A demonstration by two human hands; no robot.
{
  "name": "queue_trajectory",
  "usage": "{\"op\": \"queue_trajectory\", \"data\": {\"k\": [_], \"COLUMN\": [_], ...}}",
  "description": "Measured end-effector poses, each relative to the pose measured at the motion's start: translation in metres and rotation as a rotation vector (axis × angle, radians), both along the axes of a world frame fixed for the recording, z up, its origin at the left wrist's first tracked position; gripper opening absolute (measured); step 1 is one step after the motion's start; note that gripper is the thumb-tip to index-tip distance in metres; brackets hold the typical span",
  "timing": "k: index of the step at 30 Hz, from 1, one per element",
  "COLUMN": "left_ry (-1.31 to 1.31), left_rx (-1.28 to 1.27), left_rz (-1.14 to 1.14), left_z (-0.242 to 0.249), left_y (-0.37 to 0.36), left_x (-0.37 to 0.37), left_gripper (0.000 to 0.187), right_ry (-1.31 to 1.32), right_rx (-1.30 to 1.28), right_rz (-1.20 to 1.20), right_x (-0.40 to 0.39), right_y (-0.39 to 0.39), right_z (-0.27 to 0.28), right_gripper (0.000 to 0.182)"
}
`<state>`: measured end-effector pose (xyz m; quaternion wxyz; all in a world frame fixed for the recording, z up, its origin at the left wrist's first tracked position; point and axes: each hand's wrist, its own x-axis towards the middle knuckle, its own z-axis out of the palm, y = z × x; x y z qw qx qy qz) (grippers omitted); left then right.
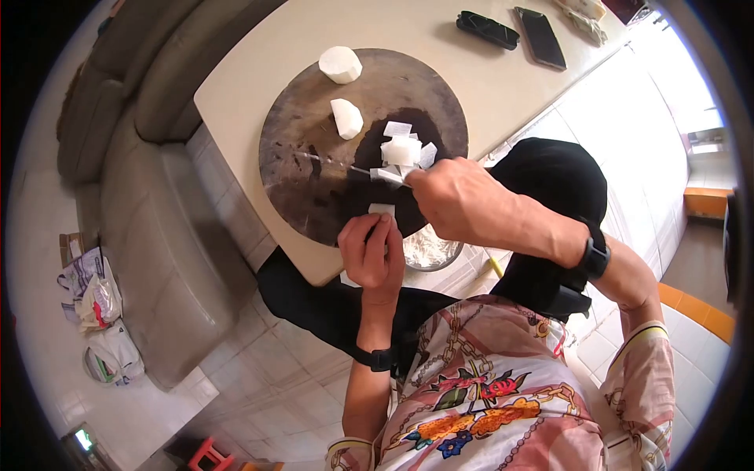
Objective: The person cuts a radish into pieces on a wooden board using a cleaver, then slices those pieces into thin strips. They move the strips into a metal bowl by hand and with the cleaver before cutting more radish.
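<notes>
On the round wooden cutting board (290, 125) lies a small pile of thin white radish slices (402, 149). My right hand (452, 196) is closed round the handle of a knife (338, 162); its blade stretches leftward over the board, just below the pile. The handle is mostly hidden in my fist. Close to the board's near edge, my left hand (371, 255) has its fingers bent together on a white radish slice (382, 209). Two larger radish chunks sit farther back: a cut piece (346, 119) and a thick round end (340, 65).
A metal bowl of white shreds (432, 250) stands below the table edge, partly behind my right hand. At the back of the table (314, 27) are a black case (488, 30) and a phone (540, 38). A grey sofa (169, 251) runs along the left.
</notes>
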<state>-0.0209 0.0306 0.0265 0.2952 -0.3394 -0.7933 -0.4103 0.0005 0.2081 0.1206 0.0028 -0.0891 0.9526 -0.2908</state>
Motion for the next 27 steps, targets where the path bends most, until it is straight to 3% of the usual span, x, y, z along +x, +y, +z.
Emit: {"op": "queue_trajectory", "data": {"k": [6, 15, 27], "left_ry": [-0.088, -0.084, -0.091], "left_rx": [-0.018, 0.008, -0.003], "left_rz": [0.036, 0.065, 0.074], "left_z": [-0.008, -0.017, -0.012], "left_y": [-0.007, -0.009, -0.008], "left_x": [0.004, 0.009, 0.009], "left_gripper": [0.022, 0.023, 0.024], "right_ry": [0.040, 0.053, 0.109], "right_rx": [0.079, 0.288, 0.300], "right_rz": [0.198, 0.288, 0.345], "right_x": [0.035, 0.041, 0.027], "right_y": [-0.008, -0.008, -0.013], "right_z": [0.021, 0.029, 0.023], "right_gripper": [0.023, 0.039, 0.039]}}
